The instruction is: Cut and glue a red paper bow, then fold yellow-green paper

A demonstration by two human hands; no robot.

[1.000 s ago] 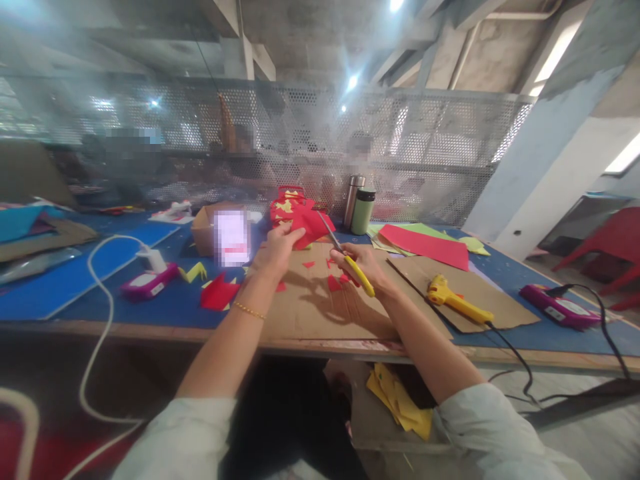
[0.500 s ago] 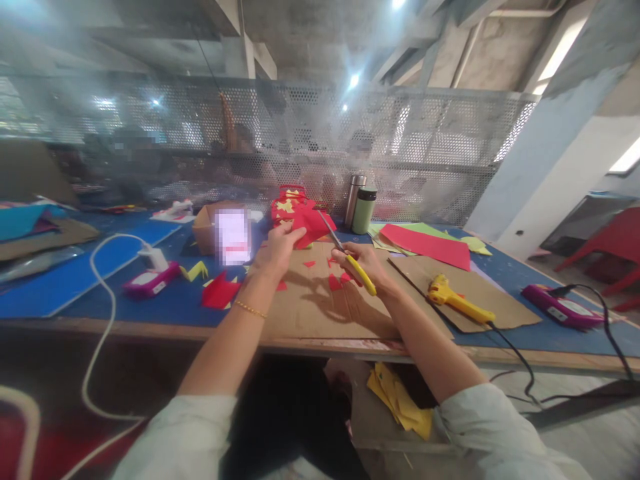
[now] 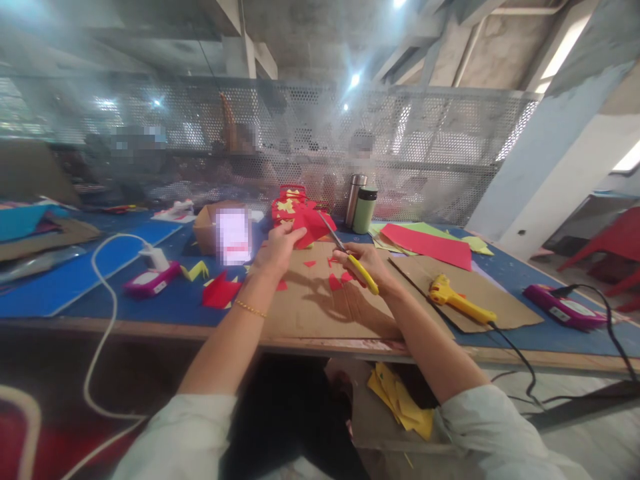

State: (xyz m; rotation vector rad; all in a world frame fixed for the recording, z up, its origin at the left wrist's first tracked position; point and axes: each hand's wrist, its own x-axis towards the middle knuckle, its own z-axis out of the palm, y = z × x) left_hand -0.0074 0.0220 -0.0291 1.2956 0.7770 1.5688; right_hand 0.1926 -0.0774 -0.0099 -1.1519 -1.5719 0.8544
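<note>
My left hand (image 3: pixel 281 247) pinches a piece of red paper (image 3: pixel 314 227) between thumb and fingers, above a sheet of brown cardboard (image 3: pixel 310 313). In my right hand (image 3: pixel 367 261) are scissors (image 3: pixel 361 272) with yellow handles. Their blades point up and left, at the right edge of the red paper; whether they touch it I cannot make out. Small red paper scraps (image 3: pixel 335 283) lie on the cardboard below. Behind the held paper stands a red object with yellow pieces (image 3: pixel 286 205), partly covered by it.
A yellow glue gun (image 3: pixel 460 300) rests on cardboard at right, near red paper (image 3: pixel 425 245). Two bottles (image 3: pixel 364 212) stand at the back. A lit screen (image 3: pixel 233 237) leans on a box at left. Purple power strips (image 3: pixel 153 280) with cables flank the workspace.
Hardly anything differs. The scissors' yellow handles have tilted very slightly in my right hand, while my left hand and the red paper stay in place.
</note>
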